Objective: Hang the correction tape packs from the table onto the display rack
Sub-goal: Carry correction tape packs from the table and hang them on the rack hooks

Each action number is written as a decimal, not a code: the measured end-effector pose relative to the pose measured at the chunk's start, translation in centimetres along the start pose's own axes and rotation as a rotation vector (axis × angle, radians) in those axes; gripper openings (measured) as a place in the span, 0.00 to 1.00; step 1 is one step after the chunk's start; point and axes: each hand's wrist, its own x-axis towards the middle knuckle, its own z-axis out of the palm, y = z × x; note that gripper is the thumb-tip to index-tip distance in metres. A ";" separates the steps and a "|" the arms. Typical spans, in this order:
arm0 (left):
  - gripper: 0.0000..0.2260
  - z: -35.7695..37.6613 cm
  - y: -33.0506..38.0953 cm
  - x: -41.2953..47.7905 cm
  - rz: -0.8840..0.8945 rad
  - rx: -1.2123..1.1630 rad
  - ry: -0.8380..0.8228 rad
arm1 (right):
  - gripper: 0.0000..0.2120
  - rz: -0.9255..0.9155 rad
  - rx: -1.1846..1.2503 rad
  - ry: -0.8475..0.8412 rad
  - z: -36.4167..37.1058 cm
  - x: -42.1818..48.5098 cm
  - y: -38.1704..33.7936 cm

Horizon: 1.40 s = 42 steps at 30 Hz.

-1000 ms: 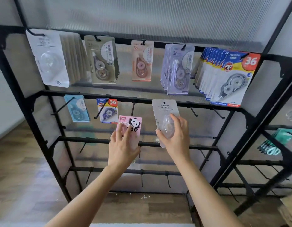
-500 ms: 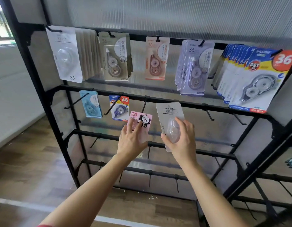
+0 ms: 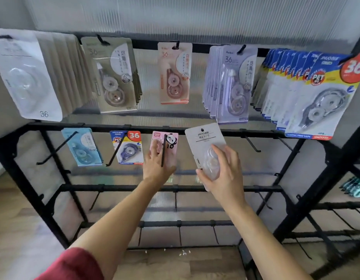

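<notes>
My left hand holds a pink panda correction tape pack up at the black display rack's second bar, where a black hook crosses the front of the pack. In my right hand is a white correction tape pack, gripped by its clear blister and held upright just right of the pink one, its top edge at the same bar.
Packs hang on the top bar in white, olive, peach, lilac and blue-yellow groups. A light blue pack and a blue-yellow pack hang on the second bar. Bare hooks stick out to the right and on lower bars.
The pink pack has risen to the second bar and sits over a hook. The white pack has moved up and closer to the bar. My view has moved closer to the rack.
</notes>
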 end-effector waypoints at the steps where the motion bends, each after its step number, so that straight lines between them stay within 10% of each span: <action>1: 0.36 0.2 -0.1 0.6 -0.002 0.004 -0.008 | 0.31 0.004 -0.007 -0.003 0.1 0.0 0.0; 15: 0.39 -1.4 -1.2 -2.6 -0.053 0.029 -0.102 | 0.30 0.069 0.043 -0.035 -0.9 -1.0 -1.2; 42: 0.31 -23.1 -16.9 -8.2 0.281 -0.070 0.334 | 0.29 0.063 0.149 0.188 6.7 -1.8 -21.9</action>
